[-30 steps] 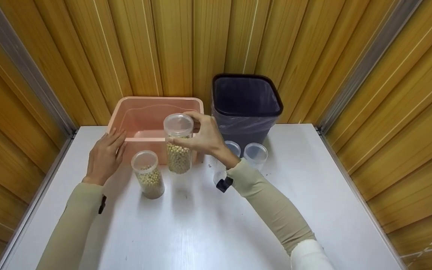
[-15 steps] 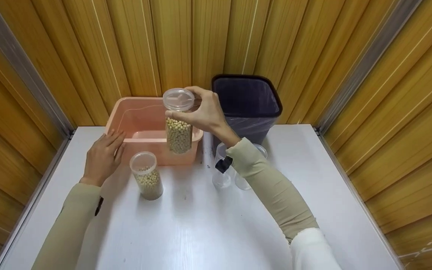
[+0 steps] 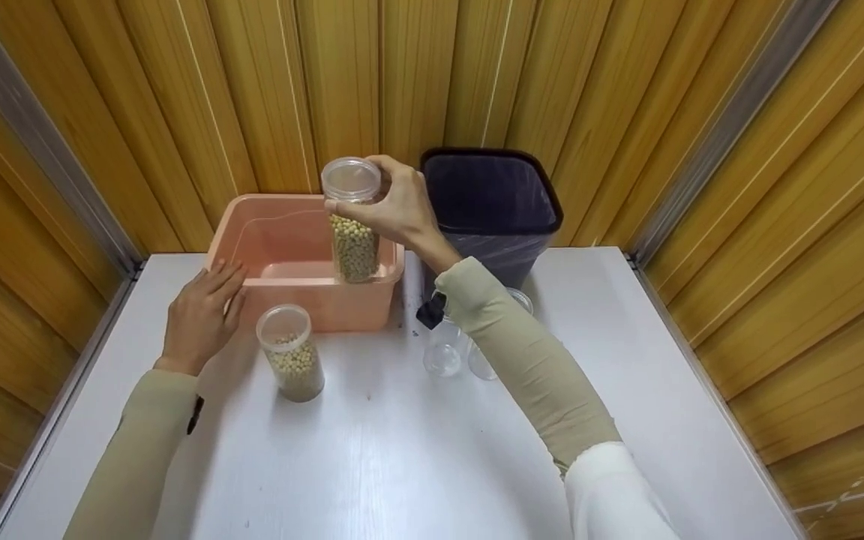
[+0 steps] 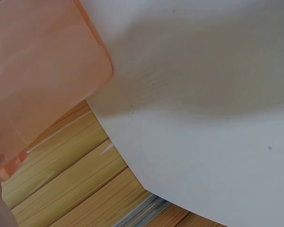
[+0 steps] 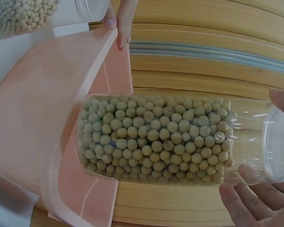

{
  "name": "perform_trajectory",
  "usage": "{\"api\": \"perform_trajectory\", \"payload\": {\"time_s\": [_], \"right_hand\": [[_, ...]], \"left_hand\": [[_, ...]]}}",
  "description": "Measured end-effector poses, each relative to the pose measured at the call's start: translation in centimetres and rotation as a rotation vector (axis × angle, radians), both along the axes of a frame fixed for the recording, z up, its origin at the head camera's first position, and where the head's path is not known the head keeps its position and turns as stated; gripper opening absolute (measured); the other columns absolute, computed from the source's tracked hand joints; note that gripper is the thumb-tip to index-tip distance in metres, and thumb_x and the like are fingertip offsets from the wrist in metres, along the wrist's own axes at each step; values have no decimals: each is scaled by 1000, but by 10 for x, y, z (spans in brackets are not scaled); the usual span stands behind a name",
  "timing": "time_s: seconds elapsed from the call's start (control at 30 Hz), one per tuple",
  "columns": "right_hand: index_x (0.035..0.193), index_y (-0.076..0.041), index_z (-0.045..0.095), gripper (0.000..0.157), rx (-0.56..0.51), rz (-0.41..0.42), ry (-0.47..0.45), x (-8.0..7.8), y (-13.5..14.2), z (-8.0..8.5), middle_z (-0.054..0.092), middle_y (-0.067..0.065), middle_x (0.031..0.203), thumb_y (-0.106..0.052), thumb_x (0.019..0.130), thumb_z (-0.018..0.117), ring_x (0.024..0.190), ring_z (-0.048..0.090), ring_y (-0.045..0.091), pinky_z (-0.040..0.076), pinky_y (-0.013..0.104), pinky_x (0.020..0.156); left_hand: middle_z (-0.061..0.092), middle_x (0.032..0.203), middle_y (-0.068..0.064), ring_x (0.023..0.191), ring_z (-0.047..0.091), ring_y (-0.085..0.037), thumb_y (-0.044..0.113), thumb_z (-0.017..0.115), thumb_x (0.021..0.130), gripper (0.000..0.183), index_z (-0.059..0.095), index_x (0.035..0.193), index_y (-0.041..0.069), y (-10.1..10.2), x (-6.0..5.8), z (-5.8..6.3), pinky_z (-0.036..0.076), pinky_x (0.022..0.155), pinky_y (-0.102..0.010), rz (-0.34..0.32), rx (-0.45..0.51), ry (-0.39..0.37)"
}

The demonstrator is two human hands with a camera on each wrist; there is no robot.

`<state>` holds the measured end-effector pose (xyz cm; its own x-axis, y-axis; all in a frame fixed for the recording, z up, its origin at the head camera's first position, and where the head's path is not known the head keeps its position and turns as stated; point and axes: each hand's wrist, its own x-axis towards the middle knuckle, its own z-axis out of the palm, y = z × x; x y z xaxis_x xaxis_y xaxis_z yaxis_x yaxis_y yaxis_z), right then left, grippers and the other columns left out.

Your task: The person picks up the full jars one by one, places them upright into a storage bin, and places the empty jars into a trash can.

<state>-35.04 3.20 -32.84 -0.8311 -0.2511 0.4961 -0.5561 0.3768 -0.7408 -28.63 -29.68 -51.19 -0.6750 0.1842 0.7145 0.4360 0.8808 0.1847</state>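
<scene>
My right hand [image 3: 398,206] grips a clear lidded jar of pale round beans [image 3: 355,244] near its top. The jar hangs upright at the near rim of the pink plastic bin [image 3: 319,304], its base about level with that rim. In the right wrist view the jar of beans [image 5: 156,137] fills the middle, with thumb and fingers round its upper end. My left hand [image 3: 203,319] rests with straight fingers on the bin's left near corner. A second clear jar of beans [image 3: 297,367] stands on the white table in front of the bin.
A dark bin with a plastic liner [image 3: 488,195] stands right of the pink bin. Clear jars without beans, one of them a transparent jar [image 3: 443,358], stand before it, partly hidden by my right sleeve. Wood-patterned walls [image 3: 342,82] enclose the table [image 3: 372,465].
My right hand has raised the jar of beans from low in front of the pink bin to its rim, slightly farther away. The left hand stays on the bin.
</scene>
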Motion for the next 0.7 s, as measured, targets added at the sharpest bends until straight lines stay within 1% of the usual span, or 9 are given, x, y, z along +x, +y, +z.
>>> {"api": "perform_trajectory", "payload": {"time_s": [0.17,0.37,0.53,0.67,0.7], "right_hand": [[126,-6,72,68,1,-54,6,-11,-4,-3,80,4,105,-40,73,98,90,73,12,58,24,76],[129,-7,71,71,16,-73,-13,-17,-11,-13,79,5,110,-41,73,98,94,73,14,58,24,78],[127,-6,72,69,48,-125,-52,-18,-18,-30,79,6,110,-41,73,96,96,73,16,58,25,78],[124,-6,73,66,35,-164,-91,-17,-25,-48,80,6,107,-38,72,97,92,74,17,58,24,75],[124,-6,73,65,30,-170,-95,-18,-26,-53,80,7,106,-37,72,97,92,75,19,58,25,75]], "left_hand": [[69,140,-20,133,64,-45,10,74,100,43,68,142,2,1,0,1,46,115,-65,0,5,-4],[70,139,-20,132,65,-44,9,74,99,42,69,141,2,1,1,2,46,116,-64,12,-7,8],[70,140,-20,133,65,-44,10,74,100,41,69,140,1,0,2,4,47,115,-63,12,-16,9],[70,139,-20,133,65,-44,10,74,100,41,69,139,1,1,2,3,47,115,-64,13,-9,3],[70,140,-20,133,65,-45,10,74,100,41,69,139,1,1,2,3,47,115,-64,12,-9,0]]}}
